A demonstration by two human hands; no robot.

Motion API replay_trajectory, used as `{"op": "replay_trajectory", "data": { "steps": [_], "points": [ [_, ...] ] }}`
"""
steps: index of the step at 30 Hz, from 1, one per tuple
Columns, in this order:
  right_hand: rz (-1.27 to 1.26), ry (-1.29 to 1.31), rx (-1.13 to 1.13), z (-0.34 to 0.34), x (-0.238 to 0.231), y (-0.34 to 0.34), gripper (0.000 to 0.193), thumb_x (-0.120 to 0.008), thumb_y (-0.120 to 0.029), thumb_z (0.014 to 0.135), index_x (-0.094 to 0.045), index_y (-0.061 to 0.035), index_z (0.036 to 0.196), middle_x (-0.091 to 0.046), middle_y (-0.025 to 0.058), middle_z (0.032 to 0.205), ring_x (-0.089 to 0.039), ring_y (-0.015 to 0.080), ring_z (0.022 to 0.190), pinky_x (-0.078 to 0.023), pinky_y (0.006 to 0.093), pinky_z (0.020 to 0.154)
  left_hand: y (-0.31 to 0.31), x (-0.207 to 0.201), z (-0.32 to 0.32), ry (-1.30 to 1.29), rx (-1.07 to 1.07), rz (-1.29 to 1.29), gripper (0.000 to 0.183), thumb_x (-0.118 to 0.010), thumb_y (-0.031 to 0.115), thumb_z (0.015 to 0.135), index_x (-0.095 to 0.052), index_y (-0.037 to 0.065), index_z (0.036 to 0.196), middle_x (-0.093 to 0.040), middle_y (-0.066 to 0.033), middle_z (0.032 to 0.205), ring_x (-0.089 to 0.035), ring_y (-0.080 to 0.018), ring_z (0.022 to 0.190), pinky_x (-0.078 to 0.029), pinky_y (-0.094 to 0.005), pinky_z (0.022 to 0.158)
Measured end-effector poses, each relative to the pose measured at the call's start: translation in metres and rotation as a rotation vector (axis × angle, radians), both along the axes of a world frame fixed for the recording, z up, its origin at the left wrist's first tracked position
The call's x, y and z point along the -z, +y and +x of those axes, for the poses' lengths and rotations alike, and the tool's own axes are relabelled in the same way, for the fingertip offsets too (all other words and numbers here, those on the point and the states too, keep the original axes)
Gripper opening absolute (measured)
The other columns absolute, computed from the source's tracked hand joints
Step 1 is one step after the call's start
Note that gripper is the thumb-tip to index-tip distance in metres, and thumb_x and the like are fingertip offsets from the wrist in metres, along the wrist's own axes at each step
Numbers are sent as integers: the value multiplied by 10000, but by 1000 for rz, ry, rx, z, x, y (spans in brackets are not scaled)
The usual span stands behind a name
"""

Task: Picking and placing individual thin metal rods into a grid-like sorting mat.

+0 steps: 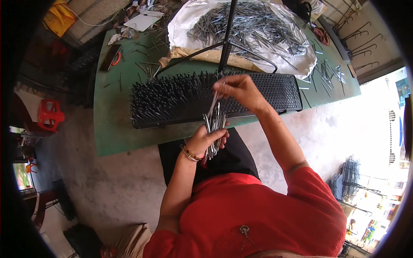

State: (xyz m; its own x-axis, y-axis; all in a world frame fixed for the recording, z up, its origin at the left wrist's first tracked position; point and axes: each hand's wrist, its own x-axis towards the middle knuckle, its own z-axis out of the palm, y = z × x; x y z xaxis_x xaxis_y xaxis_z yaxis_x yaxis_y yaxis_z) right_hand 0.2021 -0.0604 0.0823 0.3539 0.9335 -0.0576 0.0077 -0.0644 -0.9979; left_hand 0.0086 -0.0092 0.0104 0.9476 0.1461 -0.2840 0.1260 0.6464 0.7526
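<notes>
My left hand point(203, 139) is wrapped round a bundle of thin metal rods point(216, 122) in front of the table edge. Above it, my right hand point(241, 91) pinches a single metal rod point(213, 103) between thumb and fingers, its lower end close to the bundle. Just beyond both hands lies a long black tray point(275, 92) with rows of small holes. Many upright dark pins point(165, 96) crowd its left part, while bare holes show on the right. Where the pinched rod's upper end meets the fingers is hidden.
The green table point(116, 139) bears a big heap of metal rods point(254, 26) on white sheeting point(180, 30). A black stand point(226, 51) rises behind the tray. A phone point(110, 57) and red-handled tool point(117, 58) lie left. A red stool point(50, 115) stands on the floor.
</notes>
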Motion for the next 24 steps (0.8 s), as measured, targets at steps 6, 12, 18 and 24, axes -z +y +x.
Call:
{"op": "replay_trajectory", "data": {
  "steps": [6, 12, 18, 24],
  "points": [
    [150, -341, 343, 8, 11, 28, 242, -688, -188, 848, -681, 39, 932, -684, 63, 791, -616, 85, 738, -499, 224, 669, 0, 6, 3, 56, -46, -76, 301, -582, 133, 908, -538, 32, 1189, -600, -30, 859, -580, -93, 727, -511, -241, 598],
    [100, -600, 361, 5, 17, 35, 206, -693, -172, 829, -678, -7, 952, -676, 86, 762, -610, 78, 705, -488, 261, 643, 0, 6, 1, 85, -70, -90, 311, -576, 126, 910, -535, 31, 1203, -605, -30, 858, -583, -91, 731, -516, -237, 597],
    [306, -783, 196, 11, 12, 38, 177, -665, -151, 834, -663, -11, 942, -675, 119, 844, -654, 222, 735, -499, 306, 668, 1, 6, 0, 100, -104, -138, 316, -589, 129, 900, -543, 23, 1194, -622, -45, 880, -595, -98, 738, -524, -246, 612],
    [339, -879, 86, 14, 24, 43, 169, -653, -137, 824, -655, -20, 946, -658, 127, 864, -639, 290, 791, -496, 348, 702, 3, 10, 2, 96, -108, -142, 265, -588, 115, 900, -560, 2, 1138, -644, -87, 915, -638, -158, 805, -556, -294, 678]
  ]
}}
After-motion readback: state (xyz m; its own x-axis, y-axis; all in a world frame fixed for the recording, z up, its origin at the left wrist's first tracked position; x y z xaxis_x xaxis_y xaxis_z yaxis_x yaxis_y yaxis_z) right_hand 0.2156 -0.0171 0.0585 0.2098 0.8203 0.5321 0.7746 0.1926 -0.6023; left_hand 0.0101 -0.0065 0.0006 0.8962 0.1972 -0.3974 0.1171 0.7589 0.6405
